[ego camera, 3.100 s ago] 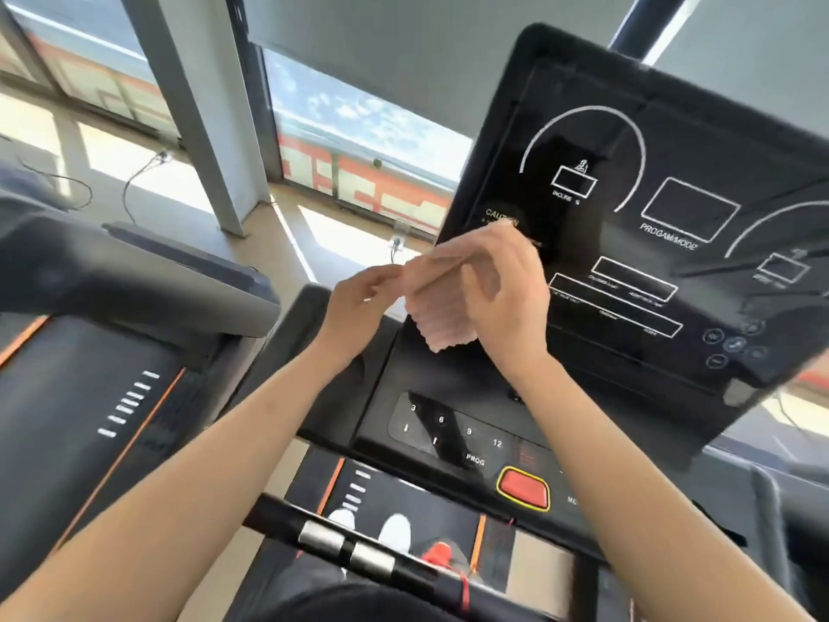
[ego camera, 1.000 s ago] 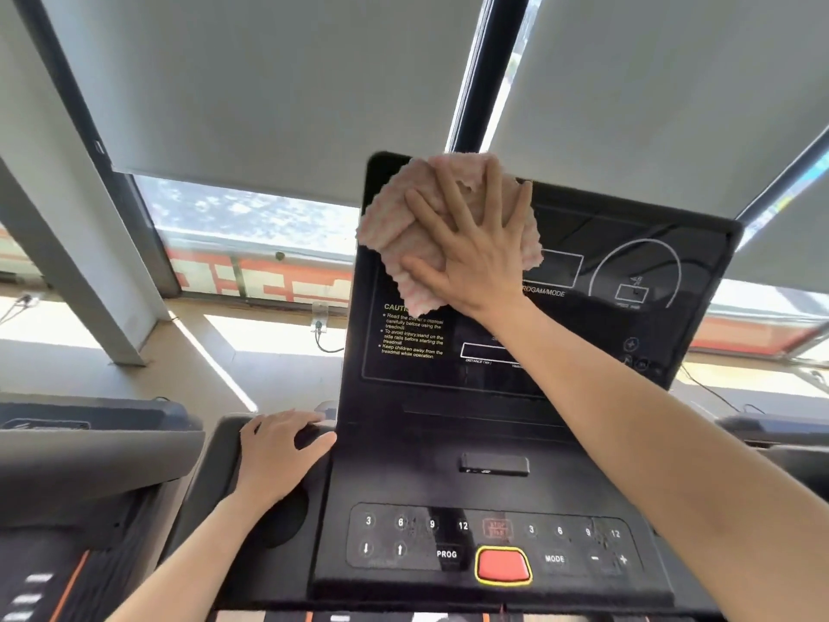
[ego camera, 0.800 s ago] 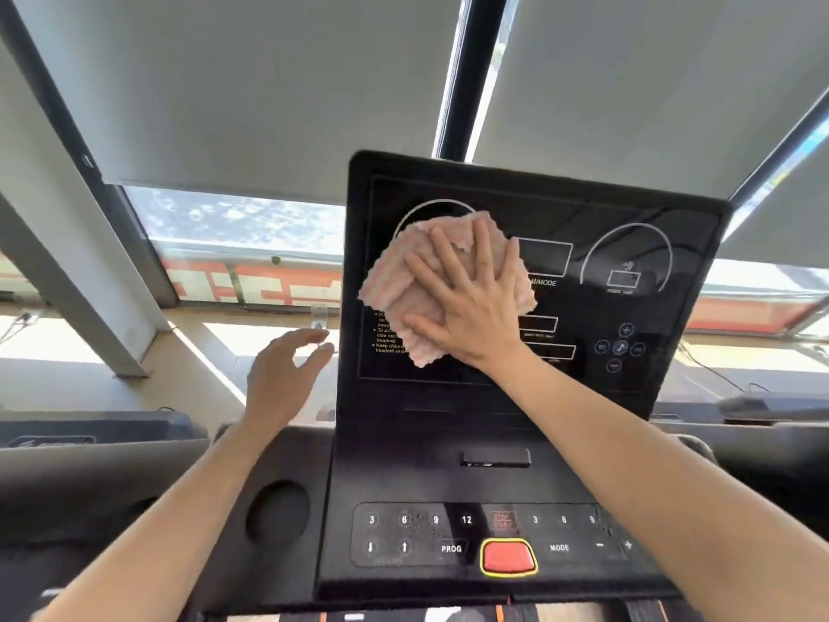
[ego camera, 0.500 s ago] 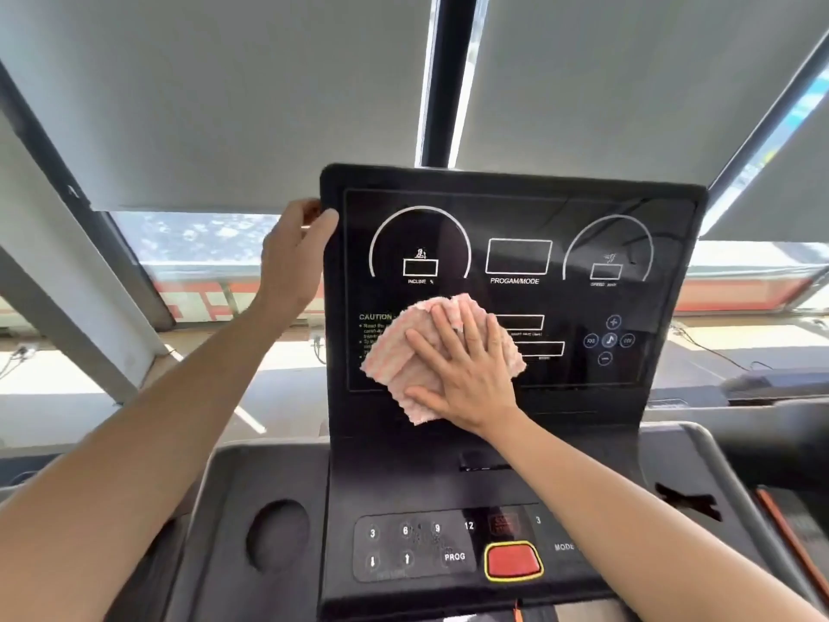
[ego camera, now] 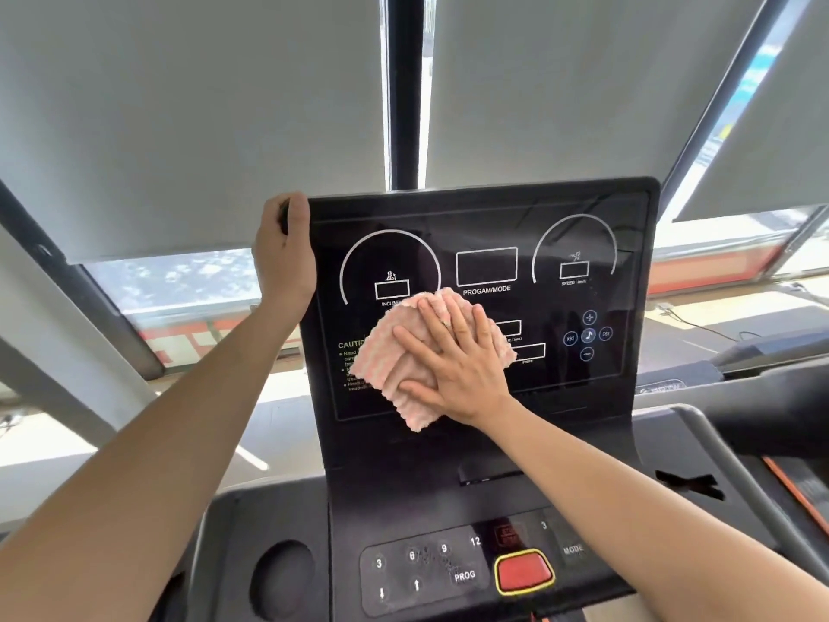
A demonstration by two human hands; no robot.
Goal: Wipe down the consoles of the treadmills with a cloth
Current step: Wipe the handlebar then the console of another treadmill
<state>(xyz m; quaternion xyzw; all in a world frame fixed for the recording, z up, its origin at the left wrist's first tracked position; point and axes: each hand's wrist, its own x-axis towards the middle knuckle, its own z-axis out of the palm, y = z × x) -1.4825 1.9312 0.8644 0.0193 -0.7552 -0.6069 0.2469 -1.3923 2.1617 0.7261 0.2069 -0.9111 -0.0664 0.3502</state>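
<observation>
A pink, ribbed cloth [ego camera: 394, 365] lies flat against the black upright display panel [ego camera: 484, 235] of the treadmill console, over the panel's lower-left middle. It covers part of the white caution text [ego camera: 352, 356] at the panel's left side and reaches up to just below the incline dial [ego camera: 390, 280]. One corner of the cloth hangs down past the lower border of the printed area.

The right hand [ego camera: 457, 365] presses the cloth onto the panel with an open palm, its fingers [ego camera: 433, 323] spread and laid flat across the fabric, the thumb stretched out toward the cloth's lower edge. The forearm runs down and to the right from the panel.

The left hand [ego camera: 285, 253] grips the panel's upper-left corner, the thumb on the front face and the other fingers curled around the edge behind (their tips are hidden by the panel).

To the right of the cloth on the panel are the box marked PROGAM/MODE [ego camera: 486, 267], the speed dial [ego camera: 574, 262] and a cluster of round media buttons [ego camera: 587, 335]. Below the panel, on the sloping lower deck, sits a keypad [ego camera: 421, 572] with numbers, arrows and PROG, and just right of it a red stop button [ego camera: 522, 572] ringed in yellow. A round cup holder [ego camera: 282, 576] is sunk into the deck left of the keypad. Behind the panel hang grey roller blinds [ego camera: 179, 105] over bright windows.
</observation>
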